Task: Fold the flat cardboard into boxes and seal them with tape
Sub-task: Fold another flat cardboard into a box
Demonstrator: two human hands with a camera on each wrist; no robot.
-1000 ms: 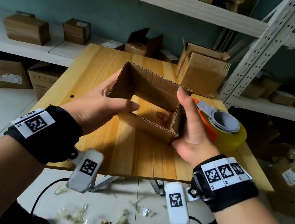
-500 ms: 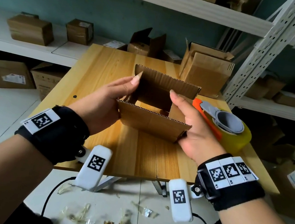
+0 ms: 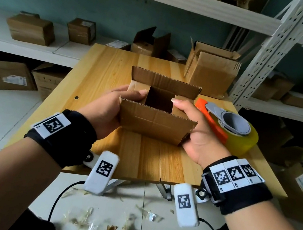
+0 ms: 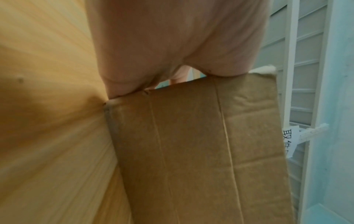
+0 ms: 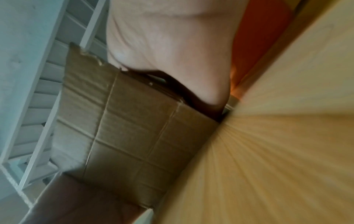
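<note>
A small brown cardboard box [image 3: 155, 123] stands on the wooden table [image 3: 139, 157] with its top open. The near and far long flaps stand up. My left hand [image 3: 108, 105] grips the left end, its thumb pressing the left short flap inward. My right hand [image 3: 195, 134] grips the right end, and its thumb pushes the right short flap in. A yellow tape roll on an orange and grey dispenser [image 3: 230, 128] lies just right of my right hand. The left wrist view has the palm [image 4: 172, 37] against the box [image 4: 201, 151]. The right wrist view has the palm [image 5: 172, 45] on the box [image 5: 138, 128].
An open cardboard box [image 3: 210, 70] stands at the table's back right corner. White shelves with several small boxes run behind and to the left. A perforated metal rack post [image 3: 267, 50] rises at the right. Tape scraps [image 3: 107, 228] litter the floor below the table's front edge.
The box has been turned upright from a tilted pose. Both thumbs have moved onto the short end flaps and folded them inward.
</note>
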